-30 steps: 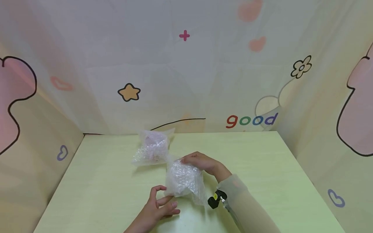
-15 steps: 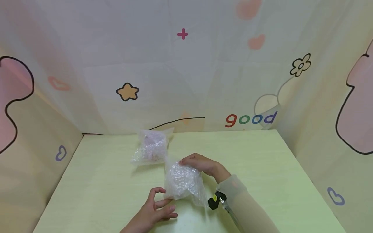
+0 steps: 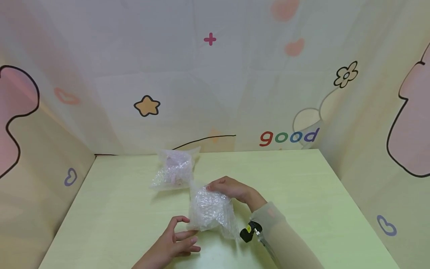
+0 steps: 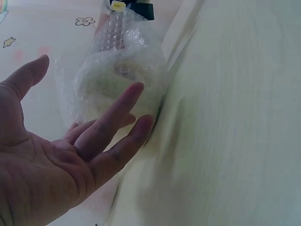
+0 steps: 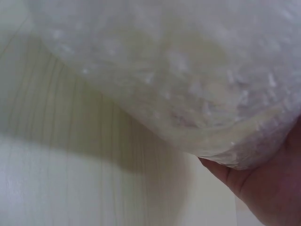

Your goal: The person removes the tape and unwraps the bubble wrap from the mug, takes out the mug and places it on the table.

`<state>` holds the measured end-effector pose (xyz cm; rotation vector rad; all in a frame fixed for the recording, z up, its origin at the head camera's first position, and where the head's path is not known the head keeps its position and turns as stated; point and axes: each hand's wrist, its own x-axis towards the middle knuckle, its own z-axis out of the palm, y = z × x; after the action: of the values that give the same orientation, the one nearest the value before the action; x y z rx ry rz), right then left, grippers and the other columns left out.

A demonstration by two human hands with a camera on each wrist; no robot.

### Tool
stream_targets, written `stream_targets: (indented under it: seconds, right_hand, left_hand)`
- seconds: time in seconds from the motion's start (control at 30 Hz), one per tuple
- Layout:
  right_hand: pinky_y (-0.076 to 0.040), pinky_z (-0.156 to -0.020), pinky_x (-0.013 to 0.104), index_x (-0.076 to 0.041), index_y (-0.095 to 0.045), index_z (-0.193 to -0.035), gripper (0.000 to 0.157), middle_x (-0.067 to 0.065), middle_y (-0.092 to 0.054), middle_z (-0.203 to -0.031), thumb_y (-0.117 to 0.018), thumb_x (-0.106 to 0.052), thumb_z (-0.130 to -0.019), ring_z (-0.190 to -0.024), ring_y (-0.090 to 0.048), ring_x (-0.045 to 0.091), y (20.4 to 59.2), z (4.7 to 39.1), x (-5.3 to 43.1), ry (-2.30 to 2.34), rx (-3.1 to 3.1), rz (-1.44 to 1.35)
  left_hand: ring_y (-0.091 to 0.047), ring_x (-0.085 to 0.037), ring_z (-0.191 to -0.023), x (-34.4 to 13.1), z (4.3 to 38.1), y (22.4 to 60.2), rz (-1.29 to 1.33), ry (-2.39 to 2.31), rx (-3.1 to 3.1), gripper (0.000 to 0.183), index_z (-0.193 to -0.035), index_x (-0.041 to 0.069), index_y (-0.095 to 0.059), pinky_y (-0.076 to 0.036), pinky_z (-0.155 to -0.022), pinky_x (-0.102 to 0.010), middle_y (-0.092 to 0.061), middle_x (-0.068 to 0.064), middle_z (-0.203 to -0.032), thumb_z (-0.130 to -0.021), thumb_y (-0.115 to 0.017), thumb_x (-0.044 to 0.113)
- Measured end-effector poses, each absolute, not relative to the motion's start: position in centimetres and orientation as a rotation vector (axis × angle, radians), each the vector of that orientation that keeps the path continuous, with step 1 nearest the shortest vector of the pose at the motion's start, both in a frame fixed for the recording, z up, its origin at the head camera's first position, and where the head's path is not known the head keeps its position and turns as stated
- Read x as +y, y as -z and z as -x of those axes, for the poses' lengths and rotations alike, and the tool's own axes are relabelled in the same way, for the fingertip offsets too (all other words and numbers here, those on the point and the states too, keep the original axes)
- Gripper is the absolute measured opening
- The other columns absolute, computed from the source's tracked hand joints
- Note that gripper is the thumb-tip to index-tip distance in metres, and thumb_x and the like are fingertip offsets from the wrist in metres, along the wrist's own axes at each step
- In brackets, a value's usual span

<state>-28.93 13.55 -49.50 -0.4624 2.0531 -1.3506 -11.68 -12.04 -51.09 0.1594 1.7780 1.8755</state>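
Note:
A bubble-wrapped bundle [image 3: 211, 209] is near the middle of the table, its loose wrap trailing toward the right sleeve. What is inside cannot be made out. My right hand [image 3: 231, 188] grips its far right side, thumb on top; in the right wrist view the clear bubble wrap [image 5: 178, 84] fills most of the picture. At the bundle's near left corner is my left hand [image 3: 173, 239], fingers spread and loosely bent. In the left wrist view its fingers [image 4: 110, 117] overlap the wrapped bundle [image 4: 113, 70], and whether they touch it is unclear.
A second bubble-wrapped bundle [image 3: 176, 170], pinkish inside, lies behind and to the left, close to the first. The pale wooden table [image 3: 111, 209] meets a printed cloth wall [image 3: 188, 93] at the back and sides. A black wrist device [image 3: 251, 231] sits under the right sleeve.
My left hand has drawn back slightly to the left and down. The gripped bundle and my right hand have stayed almost in place; the head view has shifted a little.

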Motion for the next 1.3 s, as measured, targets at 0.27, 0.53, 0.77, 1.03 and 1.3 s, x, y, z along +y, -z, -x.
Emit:
stream_targets:
  seconds: [0.27, 0.53, 0.77, 1.03, 1.3]
  right_hand:
    - [-0.042, -0.118, 0.051, -0.02, -0.073, -0.132, 0.037, 0.001, -0.066, -0.143, -0.067, -0.039, -0.1, -0.138, -0.055, 0.023, 49.4, 28.6, 13.9, 1.342, 2.133, 0.51]
    - [-0.037, -0.12, 0.058, -0.019, -0.063, -0.143, 0.045, 0.004, -0.061, -0.149, -0.061, -0.041, -0.104, -0.145, -0.05, 0.031, 48.0, 27.6, 15.0, 1.311, 2.222, 0.573]
    - [-0.038, -0.12, 0.058, -0.016, -0.057, -0.149, 0.05, 0.006, -0.06, -0.15, -0.062, -0.037, -0.104, -0.143, -0.053, 0.029, 47.2, 26.8, 16.6, 1.424, 2.19, 0.501]
    - [-0.049, -0.112, 0.051, -0.017, -0.055, -0.15, 0.052, 0.009, -0.056, -0.154, -0.064, -0.036, -0.103, -0.135, -0.06, 0.03, 46.9, 25.9, 18.5, 1.484, 2.201, 0.493]
    - [-0.043, -0.117, 0.057, -0.021, -0.057, -0.148, 0.05, 0.01, -0.054, -0.156, -0.067, -0.034, -0.101, -0.137, -0.057, 0.032, 47.1, 24.8, 20.1, 1.522, 2.205, 0.501]
  left_hand:
    - [-0.075, -0.032, -0.111, -13.7, 11.8, 50.9, -0.133, -1.829, 1.79, 0.054, -0.146, 0.01, -0.034, -0.058, -0.099, -0.049, -0.062, -0.023, -0.143, -0.105, -0.061, 0.033]
    - [-0.075, -0.033, -0.111, -15.8, 11.9, 50.3, -0.084, -1.822, 1.846, 0.058, -0.148, 0.009, -0.033, -0.059, -0.099, -0.045, -0.068, -0.018, -0.136, -0.105, -0.062, 0.033]
    - [-0.074, -0.029, -0.114, -17.4, 12.2, 48.9, -0.044, -1.811, 1.962, 0.057, -0.148, 0.016, -0.036, -0.058, -0.099, -0.036, -0.069, -0.016, -0.136, -0.103, -0.064, 0.038]
    - [-0.072, -0.031, -0.119, -17.3, 12.9, 47.9, -0.087, -1.829, 2.066, 0.056, -0.146, 0.02, -0.038, -0.054, -0.102, -0.031, -0.069, -0.014, -0.137, -0.101, -0.067, 0.035]
    - [-0.069, -0.022, -0.121, -15.5, 13.7, 47.2, -0.033, -1.823, 2.26, 0.057, -0.139, 0.027, -0.047, -0.051, -0.103, -0.034, -0.073, 0.0, -0.133, -0.093, -0.077, 0.039]
